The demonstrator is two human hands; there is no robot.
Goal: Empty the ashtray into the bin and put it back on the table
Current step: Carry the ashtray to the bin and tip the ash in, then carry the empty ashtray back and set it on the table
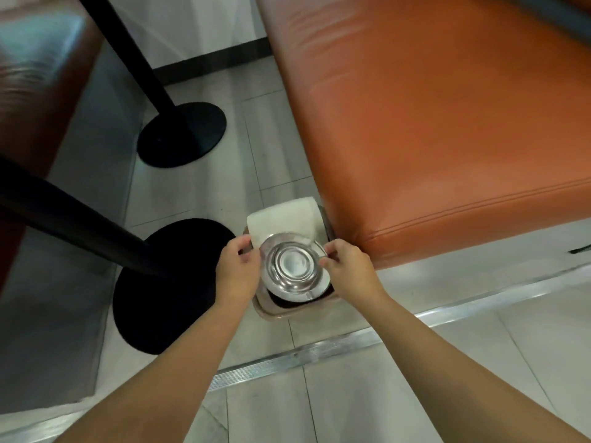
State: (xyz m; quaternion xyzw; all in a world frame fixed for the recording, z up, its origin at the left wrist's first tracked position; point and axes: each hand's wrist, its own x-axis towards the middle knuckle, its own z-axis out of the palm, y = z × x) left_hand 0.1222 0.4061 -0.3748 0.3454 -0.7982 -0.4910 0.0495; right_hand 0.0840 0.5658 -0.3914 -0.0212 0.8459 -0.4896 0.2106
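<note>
The person is holding a shiny metal ashtray (294,266) between both hands, directly above the opening of a small beige bin (281,313) standing on the tiled floor (198,193). The left hand (238,270) is gripping the ashtray's left rim, its thumb and fingertips curling onto the edge, with the rest of the hand lying to the left of the dish. The right hand (347,266) is pinching the right rim between thumb and forefinger, and its palm is sitting to the right and slightly nearer the camera. The ashtray is lying between the two hands, touching both, its round face turned up toward the camera with concentric rings showing; whether that face is the bowl or the underside cannot be told. The bin's white lid (284,217) is standing open on the far side, just behind the ashtray. The bin is sitting just beside the corner of an orange bench seat (431,123). Two black table bases (182,134) are resting on the floor to the left, each with a dark pole rising from it.
</note>
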